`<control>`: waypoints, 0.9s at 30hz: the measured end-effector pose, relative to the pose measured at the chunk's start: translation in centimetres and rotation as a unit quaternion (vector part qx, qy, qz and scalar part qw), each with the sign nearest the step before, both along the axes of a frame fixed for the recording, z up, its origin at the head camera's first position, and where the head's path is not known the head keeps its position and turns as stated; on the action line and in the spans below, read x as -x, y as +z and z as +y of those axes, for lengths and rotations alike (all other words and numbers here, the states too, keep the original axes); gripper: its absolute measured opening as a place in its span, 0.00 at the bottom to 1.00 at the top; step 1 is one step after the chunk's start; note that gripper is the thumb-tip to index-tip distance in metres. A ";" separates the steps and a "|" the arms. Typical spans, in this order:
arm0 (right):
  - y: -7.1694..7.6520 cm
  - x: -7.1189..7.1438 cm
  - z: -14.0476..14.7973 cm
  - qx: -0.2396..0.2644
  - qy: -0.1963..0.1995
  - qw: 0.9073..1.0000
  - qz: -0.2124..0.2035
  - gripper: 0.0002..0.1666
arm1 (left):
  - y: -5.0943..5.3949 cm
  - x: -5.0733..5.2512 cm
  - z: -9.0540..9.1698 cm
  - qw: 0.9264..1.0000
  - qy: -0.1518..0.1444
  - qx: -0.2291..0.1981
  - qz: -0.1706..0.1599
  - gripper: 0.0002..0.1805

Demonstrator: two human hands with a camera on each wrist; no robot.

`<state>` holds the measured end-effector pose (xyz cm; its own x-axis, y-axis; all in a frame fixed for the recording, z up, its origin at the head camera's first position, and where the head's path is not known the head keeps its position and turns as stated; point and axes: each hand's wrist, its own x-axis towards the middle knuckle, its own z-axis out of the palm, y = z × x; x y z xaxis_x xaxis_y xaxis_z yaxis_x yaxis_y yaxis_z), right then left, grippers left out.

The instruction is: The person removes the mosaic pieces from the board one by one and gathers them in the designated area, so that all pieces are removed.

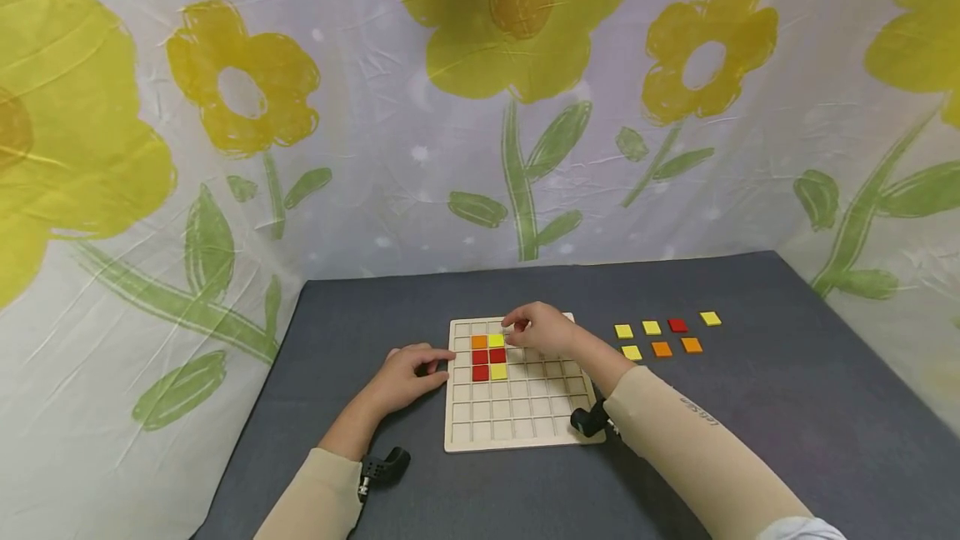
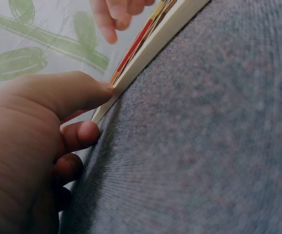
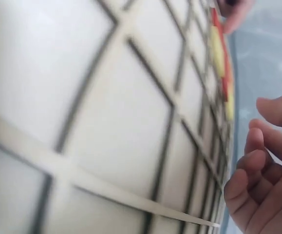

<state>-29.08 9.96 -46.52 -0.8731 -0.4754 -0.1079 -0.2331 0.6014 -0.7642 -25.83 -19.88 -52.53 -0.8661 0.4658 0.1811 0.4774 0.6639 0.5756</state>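
A pale wooden grid board [image 1: 525,419] lies on the dark cloth. Orange [image 1: 479,342], yellow [image 1: 497,340] and red [image 1: 480,373] square tiles fill a two-column block of cells on its upper left. My left hand [image 1: 405,375] touches the board's left edge with the index finger and thumb extended. In the left wrist view, the left hand's [image 2: 38,112] fingertips meet the board's side. Over the upper part of the board, just right of the top yellow tile, is my right hand [image 1: 542,328]. Its fingers are loosely bent, and in the right wrist view the right hand [image 3: 270,180] shows nothing between them.
Loose tiles lie in two rows right of the board: several yellow ones [image 1: 651,327], a red one [image 1: 678,325] and two orange ones [image 1: 662,349]. A flower-printed curtain [image 1: 360,215] stands behind the table [image 1: 787,440].
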 end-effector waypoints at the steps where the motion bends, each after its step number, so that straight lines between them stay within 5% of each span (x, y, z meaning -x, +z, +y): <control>1: -0.2 0.0 -0.1 -0.005 -0.001 1.000 -0.002 0.19 | 0.0 0.0 0.0 1.000 -0.001 0.000 0.002 0.16; 14: -1.1 -0.1 -1.8 -0.072 -0.038 0.995 0.051 0.16 | 0.1 0.0 -0.1 1.000 -0.004 -0.003 0.003 0.16; 27: -1.7 0.4 -2.0 -0.048 -0.042 0.997 0.040 0.11 | 0.1 0.0 0.0 1.000 -0.003 -0.005 -0.004 0.16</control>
<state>-29.49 7.99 -48.24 -0.9168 -0.3916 -0.0778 -0.2371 0.6907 -0.6831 -25.79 -19.90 -52.46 -0.8647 0.4692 0.1791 0.4769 0.6552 0.5859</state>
